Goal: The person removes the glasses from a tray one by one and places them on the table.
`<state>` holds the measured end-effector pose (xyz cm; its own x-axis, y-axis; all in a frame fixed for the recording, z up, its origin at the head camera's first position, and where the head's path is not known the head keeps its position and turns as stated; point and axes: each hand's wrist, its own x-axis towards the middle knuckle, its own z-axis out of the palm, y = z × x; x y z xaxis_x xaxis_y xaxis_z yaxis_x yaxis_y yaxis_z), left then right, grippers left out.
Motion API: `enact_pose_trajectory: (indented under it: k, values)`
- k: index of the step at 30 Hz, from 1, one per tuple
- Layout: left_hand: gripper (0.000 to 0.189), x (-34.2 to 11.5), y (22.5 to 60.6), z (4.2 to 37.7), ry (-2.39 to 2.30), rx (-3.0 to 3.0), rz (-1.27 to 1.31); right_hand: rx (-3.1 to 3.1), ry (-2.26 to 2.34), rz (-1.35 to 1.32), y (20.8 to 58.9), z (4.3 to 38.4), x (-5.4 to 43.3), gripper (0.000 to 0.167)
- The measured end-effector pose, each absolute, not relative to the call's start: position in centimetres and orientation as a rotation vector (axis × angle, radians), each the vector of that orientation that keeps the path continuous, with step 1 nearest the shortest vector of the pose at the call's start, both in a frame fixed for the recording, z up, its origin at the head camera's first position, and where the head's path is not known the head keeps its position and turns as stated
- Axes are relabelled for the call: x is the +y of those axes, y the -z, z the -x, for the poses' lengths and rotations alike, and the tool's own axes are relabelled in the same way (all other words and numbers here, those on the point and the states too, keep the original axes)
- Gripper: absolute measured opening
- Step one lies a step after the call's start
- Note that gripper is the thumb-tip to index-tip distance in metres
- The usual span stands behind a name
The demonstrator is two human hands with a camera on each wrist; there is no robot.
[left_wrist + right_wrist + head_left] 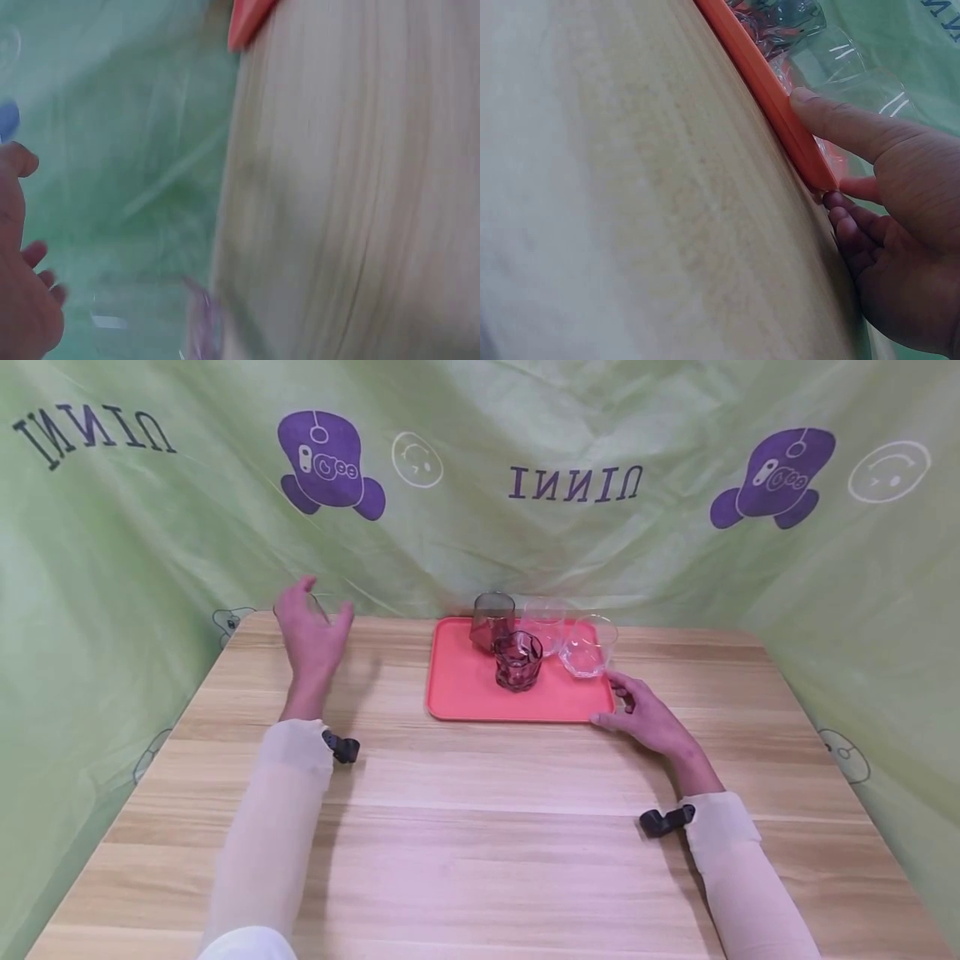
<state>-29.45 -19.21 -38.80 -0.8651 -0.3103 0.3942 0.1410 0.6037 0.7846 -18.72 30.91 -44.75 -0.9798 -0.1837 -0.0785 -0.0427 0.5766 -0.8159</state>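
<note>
My left hand (311, 631) is raised at the back left of the table, fingers and thumb spread, nothing held. Just beyond it, a clear drinking glass (142, 319) shows low in the left wrist view, mostly hidden by the hand in the head view. My right hand (645, 714) grips the front right corner of a red tray (472, 697), thumb against the front rim and fingers curled at the side. On the tray stand a grey glass (491, 614), a dark purplish tumbler (517, 664) and two clear glasses, one (588, 647) nearest the right hand.
The wooden table (465, 843) carries the tray near its back edge. A green printed cloth (465, 543) hangs close behind the table and along both sides. Dark wrist cameras sit on both sleeves.
</note>
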Motion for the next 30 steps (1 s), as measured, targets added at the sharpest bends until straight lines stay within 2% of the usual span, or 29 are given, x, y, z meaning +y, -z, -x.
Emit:
enact_pose_trajectory:
  k: [7, 11, 19, 30]
  values:
    - [0.052, -13.5, 38.9, 28.8, 1.364, -2.437, 0.343, 2.663, 1.353, 0.214, 44.8, 18.6, 31.1, 0.093]
    - [0.050, -10.4, 39.3, 28.0, 1.520, -2.417, 0.490, 2.654, 1.371, 0.210, 44.8, 18.6, 31.0, 0.092]
    - [0.057, -6.4, 40.4, 26.7, 1.663, -2.483, 0.580, 2.653, 1.354, 0.163, 44.5, 18.7, 30.7, 0.095]
    - [0.070, -3.5, 41.5, 25.9, 1.633, -2.580, 0.631, 2.665, 1.343, 0.166, 44.6, 18.7, 30.8, 0.093]
